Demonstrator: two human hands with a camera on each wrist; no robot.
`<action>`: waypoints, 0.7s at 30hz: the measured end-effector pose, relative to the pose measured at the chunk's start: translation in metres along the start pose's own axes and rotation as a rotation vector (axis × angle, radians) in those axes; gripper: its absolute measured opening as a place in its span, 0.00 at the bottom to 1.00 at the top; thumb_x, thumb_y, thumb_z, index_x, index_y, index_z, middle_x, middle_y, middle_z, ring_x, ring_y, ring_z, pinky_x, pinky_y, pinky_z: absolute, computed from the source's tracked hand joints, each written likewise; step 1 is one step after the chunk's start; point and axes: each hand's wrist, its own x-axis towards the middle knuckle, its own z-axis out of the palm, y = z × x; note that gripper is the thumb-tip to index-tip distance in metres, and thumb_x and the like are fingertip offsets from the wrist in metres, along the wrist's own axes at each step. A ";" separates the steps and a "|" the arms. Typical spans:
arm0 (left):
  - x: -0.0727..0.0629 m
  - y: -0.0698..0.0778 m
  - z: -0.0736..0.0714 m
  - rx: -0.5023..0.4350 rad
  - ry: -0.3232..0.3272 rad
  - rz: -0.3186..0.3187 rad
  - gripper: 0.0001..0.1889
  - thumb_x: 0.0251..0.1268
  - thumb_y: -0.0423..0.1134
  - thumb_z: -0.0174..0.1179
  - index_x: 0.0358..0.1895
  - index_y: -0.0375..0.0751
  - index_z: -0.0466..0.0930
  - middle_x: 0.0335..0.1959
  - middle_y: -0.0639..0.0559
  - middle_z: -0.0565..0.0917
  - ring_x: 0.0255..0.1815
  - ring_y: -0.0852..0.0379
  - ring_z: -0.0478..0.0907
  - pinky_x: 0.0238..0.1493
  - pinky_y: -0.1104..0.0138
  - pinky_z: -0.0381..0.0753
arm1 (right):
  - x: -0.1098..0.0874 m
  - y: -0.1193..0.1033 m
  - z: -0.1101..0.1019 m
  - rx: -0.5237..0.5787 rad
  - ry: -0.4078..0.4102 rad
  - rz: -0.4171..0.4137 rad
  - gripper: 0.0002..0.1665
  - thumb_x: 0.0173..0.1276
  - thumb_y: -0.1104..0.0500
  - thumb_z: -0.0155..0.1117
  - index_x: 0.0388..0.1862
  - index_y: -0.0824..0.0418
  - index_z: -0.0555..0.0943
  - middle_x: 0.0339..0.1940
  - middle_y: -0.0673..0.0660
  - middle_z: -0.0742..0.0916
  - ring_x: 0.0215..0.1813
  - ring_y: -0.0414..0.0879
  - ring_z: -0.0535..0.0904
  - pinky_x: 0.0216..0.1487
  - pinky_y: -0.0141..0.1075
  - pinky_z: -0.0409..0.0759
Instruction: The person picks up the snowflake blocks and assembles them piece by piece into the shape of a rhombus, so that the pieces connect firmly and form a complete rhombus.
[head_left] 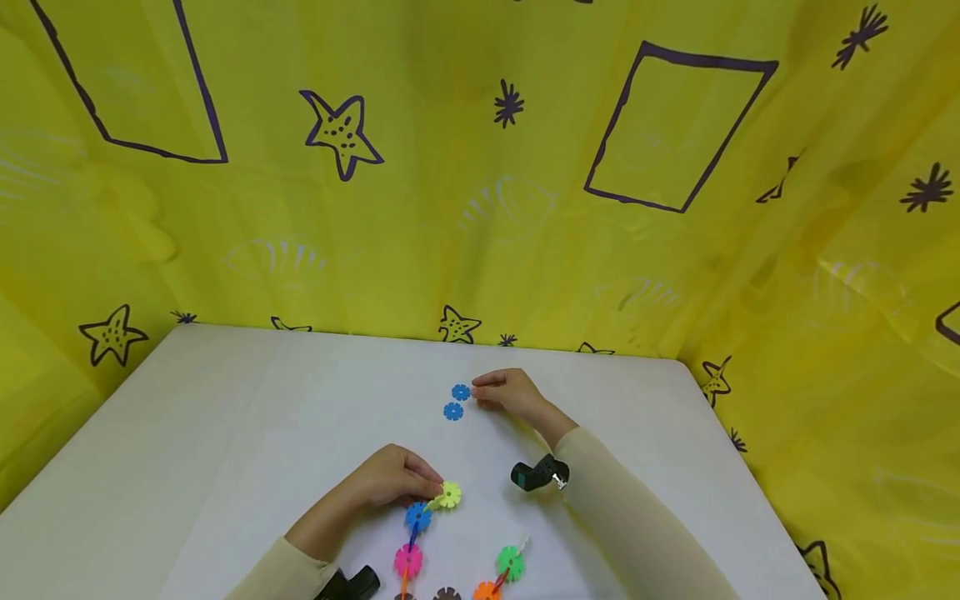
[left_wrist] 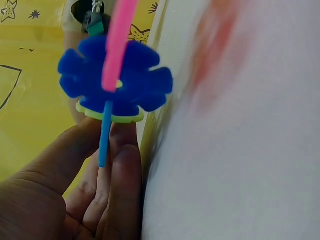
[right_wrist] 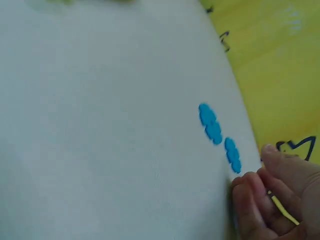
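My left hand (head_left: pixel 393 477) pinches a yellow-green slotted snowflake disc (head_left: pixel 450 495) at one end of a linked chain. Close below the fingers come a blue disc (head_left: pixel 417 517) and a pink disc (head_left: pixel 408 560), slotted edge to face. In the left wrist view the blue disc largely covers the yellow one at my fingertips. Farther back, my right hand (head_left: pixel 513 392) reaches over the table with loosely bent fingers and holds nothing. Its fingertips are right beside a loose light-blue disc (head_left: pixel 461 392); a second light-blue disc (head_left: pixel 453 412) lies just nearer.
More coloured discs, among them green (head_left: pixel 511 563), orange (head_left: pixel 487 592) and brown (head_left: pixel 447 594), lie at the near edge of view, partly cut off. The white table (head_left: pixel 300 392) meets a yellow patterned curtain (head_left: pixel 420 233) behind and at the sides. Each wrist wears a dark camera (head_left: pixel 534 475).
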 end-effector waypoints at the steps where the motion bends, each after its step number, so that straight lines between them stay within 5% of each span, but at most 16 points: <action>1: -0.001 0.000 0.000 -0.003 -0.003 -0.003 0.10 0.56 0.41 0.72 0.36 0.37 0.90 0.24 0.53 0.87 0.22 0.65 0.76 0.25 0.72 0.80 | 0.005 0.000 0.000 -0.009 0.005 -0.001 0.16 0.67 0.58 0.68 0.51 0.63 0.85 0.43 0.56 0.89 0.37 0.41 0.83 0.45 0.32 0.84; 8: -0.002 -0.002 -0.001 -0.010 -0.015 -0.009 0.11 0.56 0.41 0.72 0.37 0.37 0.89 0.25 0.52 0.88 0.24 0.65 0.78 0.27 0.70 0.82 | 0.024 -0.001 0.001 -0.140 -0.012 -0.029 0.15 0.65 0.56 0.71 0.48 0.59 0.88 0.47 0.54 0.88 0.43 0.42 0.82 0.49 0.32 0.82; 21: -0.003 0.000 0.000 -0.037 -0.015 -0.016 0.11 0.58 0.38 0.70 0.39 0.34 0.89 0.26 0.51 0.88 0.23 0.65 0.78 0.27 0.69 0.83 | 0.036 0.002 0.007 -0.252 0.029 -0.047 0.13 0.55 0.54 0.79 0.40 0.56 0.89 0.38 0.51 0.88 0.42 0.43 0.78 0.49 0.34 0.78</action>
